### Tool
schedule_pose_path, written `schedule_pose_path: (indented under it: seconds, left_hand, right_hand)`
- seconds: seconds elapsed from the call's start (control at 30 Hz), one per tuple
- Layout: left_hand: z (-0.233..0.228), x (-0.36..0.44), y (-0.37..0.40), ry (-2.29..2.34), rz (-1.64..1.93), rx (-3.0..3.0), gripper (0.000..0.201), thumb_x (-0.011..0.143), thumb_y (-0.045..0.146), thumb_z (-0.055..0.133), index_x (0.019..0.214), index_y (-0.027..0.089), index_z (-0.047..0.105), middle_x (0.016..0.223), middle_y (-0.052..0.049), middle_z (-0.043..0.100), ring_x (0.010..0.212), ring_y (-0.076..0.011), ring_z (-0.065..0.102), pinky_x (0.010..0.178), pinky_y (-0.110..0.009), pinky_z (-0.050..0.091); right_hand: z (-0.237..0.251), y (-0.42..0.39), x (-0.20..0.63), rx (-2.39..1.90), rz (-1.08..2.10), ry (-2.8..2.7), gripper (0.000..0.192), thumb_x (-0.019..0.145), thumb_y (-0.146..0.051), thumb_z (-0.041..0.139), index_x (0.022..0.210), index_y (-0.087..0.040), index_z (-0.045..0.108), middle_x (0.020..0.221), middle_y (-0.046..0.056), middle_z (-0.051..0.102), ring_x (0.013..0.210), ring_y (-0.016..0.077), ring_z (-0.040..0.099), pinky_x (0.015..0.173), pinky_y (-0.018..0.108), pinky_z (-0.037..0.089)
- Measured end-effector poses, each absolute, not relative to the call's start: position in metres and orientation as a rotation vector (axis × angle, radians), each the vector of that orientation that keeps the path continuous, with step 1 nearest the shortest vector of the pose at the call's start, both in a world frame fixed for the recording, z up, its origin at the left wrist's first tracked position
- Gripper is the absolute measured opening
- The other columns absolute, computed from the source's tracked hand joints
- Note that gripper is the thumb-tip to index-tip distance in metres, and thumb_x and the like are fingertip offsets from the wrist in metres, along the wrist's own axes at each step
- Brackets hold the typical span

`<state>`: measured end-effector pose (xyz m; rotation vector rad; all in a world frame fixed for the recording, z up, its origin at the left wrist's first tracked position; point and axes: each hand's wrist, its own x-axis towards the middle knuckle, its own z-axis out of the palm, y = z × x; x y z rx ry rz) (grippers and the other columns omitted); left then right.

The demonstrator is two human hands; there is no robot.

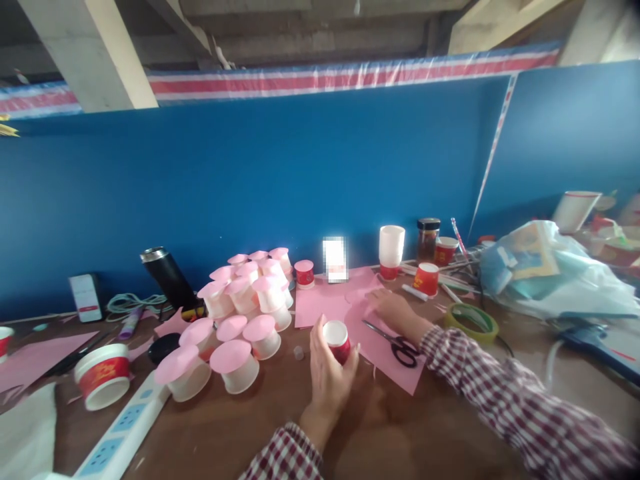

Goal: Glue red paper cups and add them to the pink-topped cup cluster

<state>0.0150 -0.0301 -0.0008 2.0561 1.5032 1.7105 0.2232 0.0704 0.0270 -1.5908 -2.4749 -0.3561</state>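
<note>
My left hand is wrapped round a small red paper cup with a white top, upright just above or on the table. Further forward, my right hand reaches down onto pink paper, its fingertips at the edge of a round pink paper disc. Whether those fingers pinch the disc is too small to tell. Black-handled scissors lie on the paper below my right wrist. Left of my hands stand several white paper cups, each topped with a pink paper disc.
A white power strip and a red-and-white cup are at the left. Behind stand a black tumbler, stacked cups and a brown jar. Green tape and a plastic bag lie to the right.
</note>
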Motion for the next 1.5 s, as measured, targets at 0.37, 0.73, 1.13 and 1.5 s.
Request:
schedule_pose_path:
  seconds: [0.37,0.73,1.13,1.5]
  left_hand:
    - [0.005,0.014,-0.032,1.527,1.723,2.292,0.080,0.084,0.044,0.065,0.146,0.010,0.029,0.138,-0.027,0.046,0.133,-0.0375,0.044,0.102,-0.058,0.045]
    - [0.011,0.010,-0.036,1.368,1.743,2.444,0.083,0.085,0.046,0.064,0.149,0.014,0.023,0.138,-0.025,0.046,0.130,-0.0365,0.046,0.103,-0.058,0.044]
    - [0.014,0.009,-0.041,1.372,1.717,2.473,0.084,0.084,0.040,0.067,0.149,0.010,0.024,0.140,-0.027,0.044,0.136,-0.0376,0.040,0.104,-0.056,0.045]
    - [0.022,0.007,-0.040,1.546,1.734,2.152,0.074,0.087,0.038,0.065,0.146,0.013,0.028,0.141,-0.024,0.043,0.132,-0.0338,0.046,0.105,-0.054,0.043]
  right_hand:
    - [0.042,0.102,0.201,-1.253,-0.399,-2.760,0.028,0.095,-0.007,0.043,0.111,-0.016,0.064,0.102,0.011,0.068,0.091,0.0216,0.062,0.075,0.032,0.046]
    - [0.061,0.086,0.208,-1.416,0.133,-2.156,0.056,0.083,-0.008,0.051,0.138,-0.017,0.047,0.130,0.015,0.061,0.108,0.0244,0.064,0.087,0.035,0.052]
    - [0.056,0.024,0.203,-0.942,1.456,-0.991,0.025,0.095,-0.034,0.037,0.106,-0.022,0.056,0.110,0.010,0.070,0.099,0.0217,0.069,0.083,0.040,0.058]
    - [0.047,0.028,0.205,-0.921,1.424,-0.898,0.025,0.090,-0.029,0.041,0.111,-0.027,0.053,0.099,0.005,0.070,0.086,0.0204,0.070,0.080,0.040,0.060]
